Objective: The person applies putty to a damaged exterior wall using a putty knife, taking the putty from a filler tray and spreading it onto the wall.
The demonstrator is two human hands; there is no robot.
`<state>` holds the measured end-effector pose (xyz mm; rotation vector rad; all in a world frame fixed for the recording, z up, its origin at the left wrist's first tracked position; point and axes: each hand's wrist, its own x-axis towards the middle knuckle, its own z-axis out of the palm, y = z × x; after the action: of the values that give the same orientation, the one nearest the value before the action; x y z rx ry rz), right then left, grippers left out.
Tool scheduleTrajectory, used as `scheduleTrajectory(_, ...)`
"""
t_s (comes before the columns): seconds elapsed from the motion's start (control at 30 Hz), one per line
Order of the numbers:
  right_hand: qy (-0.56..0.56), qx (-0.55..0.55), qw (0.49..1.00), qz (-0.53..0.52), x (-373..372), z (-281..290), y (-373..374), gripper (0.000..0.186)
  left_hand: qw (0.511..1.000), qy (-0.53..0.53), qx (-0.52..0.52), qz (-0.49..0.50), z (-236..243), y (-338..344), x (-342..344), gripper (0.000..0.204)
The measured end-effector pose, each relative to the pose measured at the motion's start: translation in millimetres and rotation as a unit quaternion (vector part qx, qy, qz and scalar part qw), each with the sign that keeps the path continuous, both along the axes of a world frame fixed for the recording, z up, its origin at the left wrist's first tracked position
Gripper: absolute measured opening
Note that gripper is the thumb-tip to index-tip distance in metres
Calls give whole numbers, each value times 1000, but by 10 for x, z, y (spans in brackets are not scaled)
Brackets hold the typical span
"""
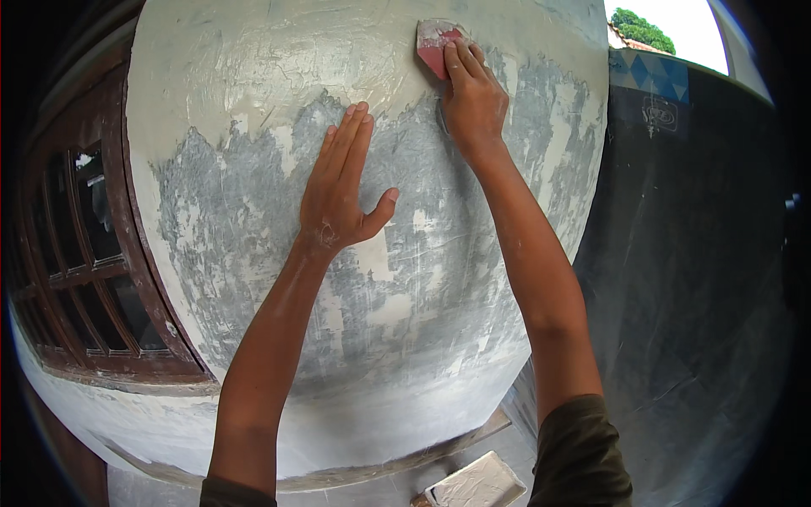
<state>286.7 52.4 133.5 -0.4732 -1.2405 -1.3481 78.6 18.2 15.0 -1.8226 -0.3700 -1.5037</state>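
A plastered wall (397, 313) fills the middle of the head view, with wet cream coating on its upper part and patchy grey below. My right hand (475, 110) grips a pink scraper (432, 55) smeared with white paste, held against the coated upper wall. My left hand (338, 182) is spread flat, fingers stretched upward and thumb apart, at the wall just below the cream coating's edge, with some white residue on it.
A brown wooden window frame (148, 287) with dark panes is at the left. A dark wall (693, 279) with blue patterned tiles (650, 76) stands at the right, with a tree beyond. A paste-filled tray (477, 482) lies on the grey floor at the bottom.
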Motion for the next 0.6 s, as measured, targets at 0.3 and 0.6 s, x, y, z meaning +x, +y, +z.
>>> scheduleTrajectory(0.3, 20, -82, 996, -5, -75, -575, -37, 50, 999, 4, -18, -36, -13, 28, -3, 87)
scheduleTrajectory(0.6, 31, -146, 976, 159, -278, -1023, -672, 51, 998, -1, -2, -62, 23, 22, -23, 80)
